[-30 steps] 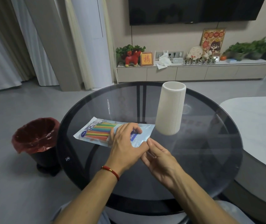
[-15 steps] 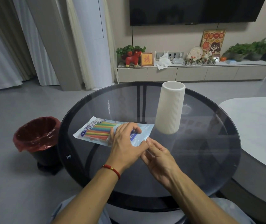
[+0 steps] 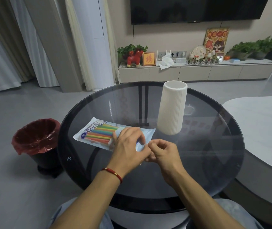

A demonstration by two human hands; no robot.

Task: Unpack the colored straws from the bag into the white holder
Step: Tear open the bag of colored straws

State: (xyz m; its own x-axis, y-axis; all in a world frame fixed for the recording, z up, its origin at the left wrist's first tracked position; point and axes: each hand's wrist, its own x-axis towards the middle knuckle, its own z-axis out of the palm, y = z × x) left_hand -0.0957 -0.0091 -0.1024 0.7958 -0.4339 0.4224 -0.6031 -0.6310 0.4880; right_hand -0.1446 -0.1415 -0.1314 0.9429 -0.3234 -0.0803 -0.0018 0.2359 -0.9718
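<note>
Fingers (image 3: 141, 139) of left hand (image 3: 128, 146) and right hand (image 3: 163, 151) pinching bag (image 3: 98, 134) corner, contact point hidden.

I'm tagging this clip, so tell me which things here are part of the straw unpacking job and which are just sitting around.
Part of the job:
- bag, lying flat on the table, held by the left hand and right hand
- colored straws, inside the bag
- white holder, standing upright

Just sitting around:
- glass table
- trash bin on the floor
- TV cabinet with ornaments
</note>
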